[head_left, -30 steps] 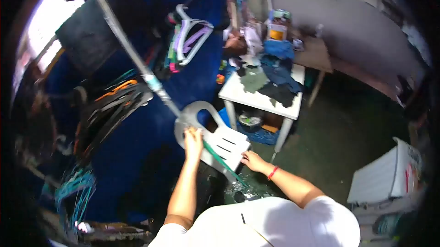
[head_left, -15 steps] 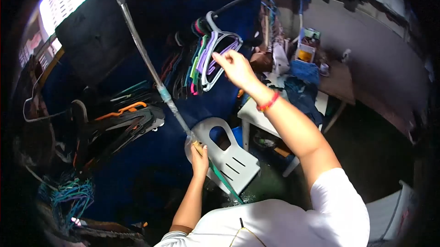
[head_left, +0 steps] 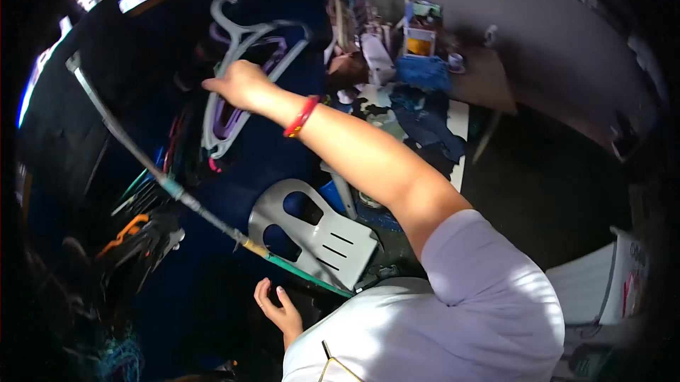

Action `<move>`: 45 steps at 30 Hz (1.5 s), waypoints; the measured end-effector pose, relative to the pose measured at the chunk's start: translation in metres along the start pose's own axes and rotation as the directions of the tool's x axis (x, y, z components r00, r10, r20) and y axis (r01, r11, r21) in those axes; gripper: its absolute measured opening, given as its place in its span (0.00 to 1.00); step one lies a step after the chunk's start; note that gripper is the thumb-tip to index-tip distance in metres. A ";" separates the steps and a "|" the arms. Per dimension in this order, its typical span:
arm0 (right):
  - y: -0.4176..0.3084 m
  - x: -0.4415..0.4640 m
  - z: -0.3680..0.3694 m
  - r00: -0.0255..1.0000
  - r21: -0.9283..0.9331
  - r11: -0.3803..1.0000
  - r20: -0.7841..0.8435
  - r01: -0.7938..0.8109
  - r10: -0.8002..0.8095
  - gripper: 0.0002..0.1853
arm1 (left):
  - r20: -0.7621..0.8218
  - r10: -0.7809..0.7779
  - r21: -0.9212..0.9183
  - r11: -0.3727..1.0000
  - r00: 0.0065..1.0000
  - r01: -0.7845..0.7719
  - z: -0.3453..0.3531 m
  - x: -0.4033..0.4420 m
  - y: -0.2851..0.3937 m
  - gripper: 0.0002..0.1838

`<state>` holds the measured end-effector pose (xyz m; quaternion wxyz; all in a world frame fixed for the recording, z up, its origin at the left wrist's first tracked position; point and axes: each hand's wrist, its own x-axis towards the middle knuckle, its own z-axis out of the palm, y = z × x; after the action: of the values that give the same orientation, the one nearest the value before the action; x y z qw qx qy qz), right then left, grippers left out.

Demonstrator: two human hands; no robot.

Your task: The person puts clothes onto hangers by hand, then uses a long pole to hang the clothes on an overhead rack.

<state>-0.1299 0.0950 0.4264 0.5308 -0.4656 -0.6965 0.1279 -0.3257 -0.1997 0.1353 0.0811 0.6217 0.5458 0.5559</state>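
Note:
My right hand [head_left: 244, 87], with a red band at the wrist, is closed on the side of a grey plastic clothes hanger [head_left: 210, 123]. A purple hanger [head_left: 230, 123] sits right behind the grey one, and a bit of pink shows below. Low in the view, my left hand [head_left: 280, 308] is empty with its fingers apart. Above it a long pole [head_left: 202, 208] slants across, grey at its upper part and green at its lower, with teal and tan wraps. The pole's lower end reaches close to my shirt.
A white plastic chair [head_left: 340, 247] stands below the hangers. Dark clothes [head_left: 425, 123] lie on a white table, beside a brown table [head_left: 489, 81]. More hangers, some orange [head_left: 124, 233], hang at the left against dark blue cloth.
My left hand has let go of the pole and dropped lower. My right hand has closed on the grey hanger, which appears nearer. The view has turned.

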 end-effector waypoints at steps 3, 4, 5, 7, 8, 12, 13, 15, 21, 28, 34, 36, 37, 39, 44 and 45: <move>-0.025 -0.013 -0.023 0.996 0.109 0.990 -0.024 0.091 -0.089 0.24 | 0.106 0.144 0.000 0.989 0.984 -0.145 0.005 0.011 0.015 0.13; -0.037 -0.027 -0.038 0.995 0.158 0.983 0.014 0.092 -0.095 0.23 | 0.139 0.181 -0.023 0.983 0.974 -0.180 0.012 0.015 0.020 0.13; -0.042 -0.044 -0.049 0.993 0.206 0.974 0.052 0.095 -0.107 0.21 | 0.172 0.180 -0.111 0.980 0.969 -0.162 0.022 0.017 0.023 0.12; -0.028 -0.077 -0.054 0.967 0.214 0.944 -0.105 0.251 -0.233 0.16 | 0.315 0.213 -0.225 0.963 0.925 -0.146 0.047 0.021 0.024 0.11; -0.017 -0.099 -0.063 0.972 0.200 0.952 -0.089 0.231 -0.217 0.17 | 0.395 0.226 -0.238 0.961 0.890 -0.139 0.061 0.023 0.030 0.08; 0.068 -0.214 -0.111 0.988 0.232 0.971 -0.151 0.056 -0.020 0.14 | 0.598 0.286 -0.362 0.930 0.748 -0.066 0.131 0.020 0.036 0.08; 0.100 -0.246 -0.122 0.968 0.174 0.983 -0.252 0.061 -0.016 0.11 | 0.609 0.294 -0.379 0.924 0.736 -0.055 0.152 0.020 0.040 0.06; 0.181 -0.311 -0.162 0.977 -0.059 0.991 -0.186 -0.122 0.109 0.09 | 0.684 0.222 -0.348 0.937 0.695 0.043 0.198 0.023 0.045 0.06; 0.284 -0.376 -0.288 0.586 0.297 0.615 -0.188 -0.731 0.788 0.09 | 0.839 0.033 -0.203 0.945 0.544 0.256 0.429 0.048 0.063 0.17; 0.373 -0.381 -0.385 0.477 0.608 0.510 -0.233 -0.608 0.847 0.05 | 0.624 -0.477 0.316 0.878 0.618 0.358 0.737 0.083 0.025 0.35; 0.412 -0.371 -0.422 0.440 0.586 0.441 -0.155 -0.680 0.885 0.05 | 0.709 -0.608 0.128 0.610 0.358 0.782 0.702 0.147 0.130 0.28; 0.425 -0.359 -0.432 0.356 0.548 0.338 -0.078 -0.765 0.931 0.10 | 0.816 -0.409 -0.111 0.585 0.410 0.804 0.692 0.170 0.147 0.30; 0.436 -0.353 -0.431 0.421 0.521 0.403 -0.090 -0.752 0.902 0.10 | 0.852 -0.254 -0.251 0.569 0.458 0.783 0.689 0.185 0.160 0.32; 0.464 -0.337 -0.416 0.550 0.458 0.530 -0.101 -0.714 0.829 0.13 | 0.822 -0.213 -0.357 0.529 0.528 0.770 0.676 0.206 0.182 0.42; 0.463 -0.250 -0.365 0.865 0.350 0.829 -0.089 -0.436 0.493 0.30 | 0.483 -0.097 -0.574 0.715 0.870 0.399 0.600 0.259 0.269 0.37; 0.454 -0.232 -0.355 0.904 0.333 0.868 -0.088 -0.369 0.418 0.30 | 0.365 -0.077 -0.618 0.726 0.928 0.303 0.585 0.267 0.277 0.34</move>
<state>0.4080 0.0432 0.1209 0.6126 -0.5179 -0.5142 0.3035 0.2367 0.1931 0.2766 0.4395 0.5719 0.3537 0.5955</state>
